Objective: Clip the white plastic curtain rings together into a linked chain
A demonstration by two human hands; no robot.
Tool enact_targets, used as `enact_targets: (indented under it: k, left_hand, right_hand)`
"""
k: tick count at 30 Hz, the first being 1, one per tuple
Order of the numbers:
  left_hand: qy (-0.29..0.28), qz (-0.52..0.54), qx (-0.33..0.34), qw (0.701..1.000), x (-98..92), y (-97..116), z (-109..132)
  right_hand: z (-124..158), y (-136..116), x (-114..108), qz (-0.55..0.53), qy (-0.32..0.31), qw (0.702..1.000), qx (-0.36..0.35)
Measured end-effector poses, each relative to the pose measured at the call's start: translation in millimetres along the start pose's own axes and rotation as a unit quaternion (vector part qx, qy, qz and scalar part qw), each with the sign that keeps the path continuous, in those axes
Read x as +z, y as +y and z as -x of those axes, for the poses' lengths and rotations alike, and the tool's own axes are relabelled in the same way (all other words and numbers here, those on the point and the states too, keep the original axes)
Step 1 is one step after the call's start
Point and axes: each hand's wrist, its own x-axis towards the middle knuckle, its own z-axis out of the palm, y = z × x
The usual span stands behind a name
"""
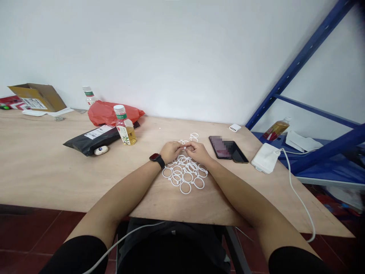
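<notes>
Loosely around the grip (184, 146): white rings (187, 172)

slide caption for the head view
Left hand and right hand hold a small white piece beside white rings on a table.

The rings (187, 172) look like smooth plastic, the tabletop (71, 175) matt, fine-grained wood; the red bag (104, 112) is thin, crinkled plastic, the parcel (82, 144) faintly glossy film, the box (51, 97) matt cardboard, the blue frame (300, 62) painted metal
</notes>
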Motion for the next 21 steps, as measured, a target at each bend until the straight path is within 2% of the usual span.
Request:
enact_targets:
  k: [8, 14, 21]
  left_hand:
    - [0.004, 0.033, 0.010, 0.999, 2.6, -2.4, 0.0]
    - [-0.024, -0.001, 0.049, 0.998, 5.3, -1.4, -0.4]
    - [-0.034, -0.021, 0.058, 0.998, 5.9, 1.1, -0.5]
  right_hand:
    - [0.5, -2.5, 2.0, -0.016, 0.015, 1.000, 0.003]
    - [-1.5, -0.2, 3.5, -0.026, 0.032, 0.999, 0.017]
    - [-2.8, -0.1, 1.5, -0.021, 0.028, 0.999, 0.009]
